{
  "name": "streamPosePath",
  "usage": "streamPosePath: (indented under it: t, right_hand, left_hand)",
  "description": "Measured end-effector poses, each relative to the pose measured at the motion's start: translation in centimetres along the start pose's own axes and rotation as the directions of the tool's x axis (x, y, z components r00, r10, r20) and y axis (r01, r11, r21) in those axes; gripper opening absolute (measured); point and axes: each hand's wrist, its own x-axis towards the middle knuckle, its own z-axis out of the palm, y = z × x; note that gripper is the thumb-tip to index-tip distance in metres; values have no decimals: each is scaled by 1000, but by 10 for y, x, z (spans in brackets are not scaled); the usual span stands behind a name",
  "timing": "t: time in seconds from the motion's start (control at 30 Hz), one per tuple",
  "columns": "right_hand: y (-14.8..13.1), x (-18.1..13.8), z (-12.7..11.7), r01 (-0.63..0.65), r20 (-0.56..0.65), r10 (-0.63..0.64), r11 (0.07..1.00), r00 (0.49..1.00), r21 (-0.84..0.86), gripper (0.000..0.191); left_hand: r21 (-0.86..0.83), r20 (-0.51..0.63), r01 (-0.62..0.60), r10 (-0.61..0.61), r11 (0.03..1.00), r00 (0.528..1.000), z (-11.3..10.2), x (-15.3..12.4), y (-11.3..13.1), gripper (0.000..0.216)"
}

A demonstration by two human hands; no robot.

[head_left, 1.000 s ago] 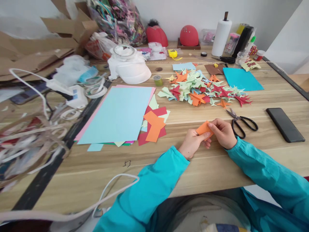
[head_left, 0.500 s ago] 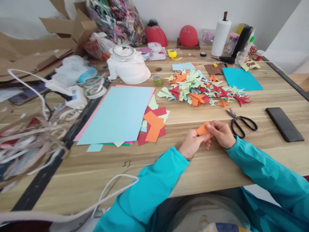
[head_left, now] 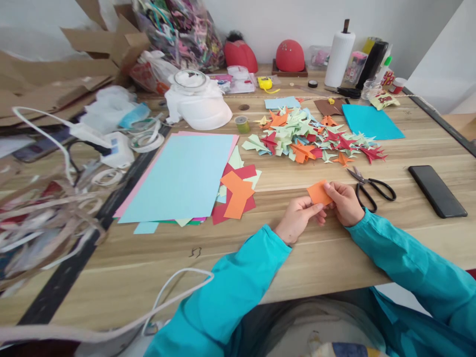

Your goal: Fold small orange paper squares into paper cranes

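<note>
A small, squarish piece of orange paper [head_left: 318, 192] is held between my two hands above the near part of the table. My left hand [head_left: 298, 216] pinches its lower edge, thumb on top. At the paper's right side, my right hand [head_left: 344, 202] grips it between thumb and fingers. Beyond them lies a heap of folded paper shapes [head_left: 297, 131] in pale green, orange, red and blue. Black-handled scissors [head_left: 366, 186] rest just past my right hand. To the left, orange paper strips [head_left: 238, 193] lie over red and pale green pieces.
A stack of coloured sheets with light blue paper [head_left: 178, 173] on top lies left of centre. A black phone [head_left: 437, 191] is at the right. Cables, a power strip [head_left: 117, 148] and a cardboard box [head_left: 107, 44] crowd the left side. A turquoise sheet [head_left: 372, 121] lies behind the heap.
The orange paper has turned and now shows a broader, squarer face, standing up between my fingers. My right hand has shifted slightly along its right side; my left hand has barely moved.
</note>
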Motion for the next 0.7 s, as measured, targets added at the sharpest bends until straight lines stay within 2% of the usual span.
streamPosePath:
  t: [0.13,0.47,0.57,0.7]
  right_hand:
    - [-1,0,2,-22,-26,23,999,999,37,46]
    - [-1,10,-7,57,-104,-53,998,993,35,46]
    - [0,7,-6,53,-71,-55,998,996,-29,46]
    - [0,-1,-1,93,-16,-97,984,995,-153,44]
  left_hand:
    - [-47,14,15,-15,999,1000,0,1,0,18]
    - [-45,-14,7,-7,999,1000,-2,0,-2,11]
    - [-64,-11,-1,1,998,1000,-2,1,-3,12]
    - [-21,-32,-4,4,1000,999,0,2,-3,25]
